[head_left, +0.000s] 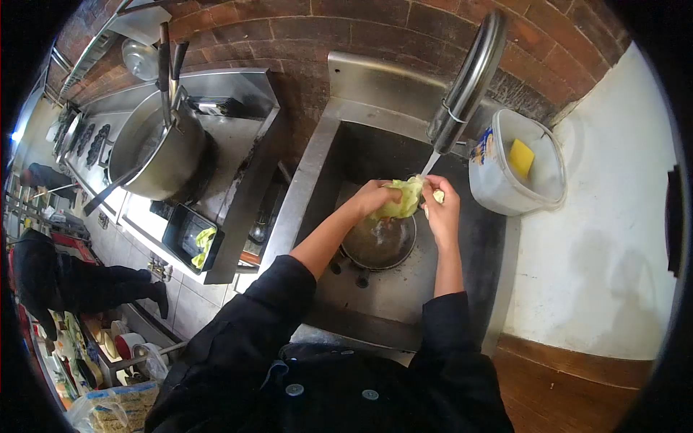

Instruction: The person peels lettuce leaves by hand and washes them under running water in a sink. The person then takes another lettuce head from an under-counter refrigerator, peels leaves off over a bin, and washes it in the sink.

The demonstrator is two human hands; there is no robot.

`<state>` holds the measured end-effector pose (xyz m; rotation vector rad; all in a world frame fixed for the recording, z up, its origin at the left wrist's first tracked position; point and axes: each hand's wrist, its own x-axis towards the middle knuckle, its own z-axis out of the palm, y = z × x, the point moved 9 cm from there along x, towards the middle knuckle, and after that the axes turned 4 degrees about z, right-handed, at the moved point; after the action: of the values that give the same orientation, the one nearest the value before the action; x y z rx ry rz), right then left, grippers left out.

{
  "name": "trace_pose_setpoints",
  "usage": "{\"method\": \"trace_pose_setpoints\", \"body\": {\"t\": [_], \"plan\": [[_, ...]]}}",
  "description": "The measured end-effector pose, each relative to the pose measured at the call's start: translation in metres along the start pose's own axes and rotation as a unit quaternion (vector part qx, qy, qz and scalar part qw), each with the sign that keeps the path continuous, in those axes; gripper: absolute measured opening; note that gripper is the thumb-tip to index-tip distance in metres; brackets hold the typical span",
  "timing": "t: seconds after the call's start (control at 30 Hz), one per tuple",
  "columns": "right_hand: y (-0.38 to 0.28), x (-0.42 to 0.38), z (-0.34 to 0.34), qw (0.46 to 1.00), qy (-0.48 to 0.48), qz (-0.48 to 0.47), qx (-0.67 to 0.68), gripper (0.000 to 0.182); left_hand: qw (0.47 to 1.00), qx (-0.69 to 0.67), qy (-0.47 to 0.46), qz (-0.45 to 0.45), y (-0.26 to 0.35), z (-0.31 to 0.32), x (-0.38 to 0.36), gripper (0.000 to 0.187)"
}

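Under the running faucet, a pale green lettuce leaf is held between both hands. My left hand grips its left side, fingers closed on the leaf. At the right edge of the leaf, my right hand has its fingers curled round it, a pale piece showing at the fingertips. Water falls from the spout onto the leaf and the right fingers. Beneath the hands, a round pan with water in it sits on the bottom of the metal sink.
A white plastic tub holding a yellow sponge stands right of the sink. To the left are a large pot with long-handled utensils and a black tray with green leaves. Another person stands at far left.
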<state>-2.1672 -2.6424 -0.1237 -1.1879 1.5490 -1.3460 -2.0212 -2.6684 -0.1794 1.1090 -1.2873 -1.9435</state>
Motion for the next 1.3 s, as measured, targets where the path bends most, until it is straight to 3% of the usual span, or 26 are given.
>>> {"method": "trace_pose_setpoints", "body": {"t": [0.13, 0.2, 0.23, 0.27, 0.3, 0.33, 0.4, 0.47, 0.53, 0.57, 0.63, 0.73, 0.87, 0.93, 1.03, 1.3], "plan": [[0.000, -0.002, 0.006, 0.999, -0.012, 0.027, 0.022, 0.021, 0.994, 0.083, 0.061, -0.047, -0.003, -0.014, 0.006, 0.037], [-0.014, -0.008, 0.014, 0.999, -0.045, -0.008, -0.026, 0.022, 0.955, 0.249, 0.150, 0.049, 0.020, -0.025, 0.003, 0.044], [-0.022, -0.011, 0.021, 0.993, -0.077, -0.043, -0.074, 0.023, 0.955, 0.250, 0.151, 0.048, 0.019, -0.024, 0.002, 0.044], [-0.020, -0.010, 0.022, 0.993, -0.077, -0.042, -0.074, 0.023, 0.949, 0.264, 0.140, 0.104, 0.028, -0.018, 0.000, 0.043], [-0.020, -0.009, 0.019, 0.992, -0.056, -0.061, -0.098, 0.027, 0.939, 0.277, 0.127, 0.159, 0.035, -0.011, -0.001, 0.042], [-0.019, -0.007, 0.016, 0.989, -0.034, -0.079, -0.123, 0.031, 0.939, 0.276, 0.127, 0.160, 0.033, -0.010, -0.001, 0.042], [-0.011, -0.003, 0.013, 0.991, -0.039, -0.064, -0.108, 0.032, 0.874, 0.375, 0.182, 0.250, 0.052, -0.009, -0.009, 0.040], [-0.004, -0.001, 0.010, 0.994, -0.045, -0.046, -0.093, 0.033, 0.878, 0.363, 0.175, 0.258, 0.053, -0.010, -0.009, 0.041], [0.007, -0.006, 0.010, 0.995, -0.080, 0.066, 0.006, 0.032, 0.882, 0.351, 0.167, 0.266, 0.051, -0.012, -0.007, 0.043], [0.009, -0.006, 0.010, 0.995, -0.080, 0.065, 0.006, 0.032, 0.878, 0.352, 0.149, 0.288, 0.053, -0.009, -0.007, 0.044], [-0.004, -0.009, 0.014, 0.992, -0.069, -0.034, -0.096, 0.028, 0.873, 0.353, 0.132, 0.309, 0.055, -0.005, -0.009, 0.045], [-0.021, -0.017, 0.016, 0.973, -0.021, -0.096, -0.209, 0.027, 0.872, 0.366, 0.147, 0.290, 0.048, -0.003, -0.009, 0.043], [-0.026, -0.016, 0.010, 0.974, 0.011, -0.120, -0.194, 0.026, 0.874, 0.331, 0.195, 0.296, 0.046, -0.008, -0.009, 0.048], [-0.001, -0.008, 0.008, 0.999, -0.036, 0.028, -0.003, 0.025, 0.870, 0.331, 0.198, 0.307, 0.051, -0.007, -0.011, 0.050], [0.006, -0.009, 0.004, 0.994, -0.063, 0.048, 0.070, 0.023, 0.831, 0.372, 0.194, 0.365, 0.062, -0.004, -0.018, 0.050], [0.009, -0.012, 0.002, 0.966, -0.093, 0.125, 0.205, 0.025, 0.875, 0.303, 0.111, 0.360, 0.072, -0.003, -0.019, 0.055]]}}
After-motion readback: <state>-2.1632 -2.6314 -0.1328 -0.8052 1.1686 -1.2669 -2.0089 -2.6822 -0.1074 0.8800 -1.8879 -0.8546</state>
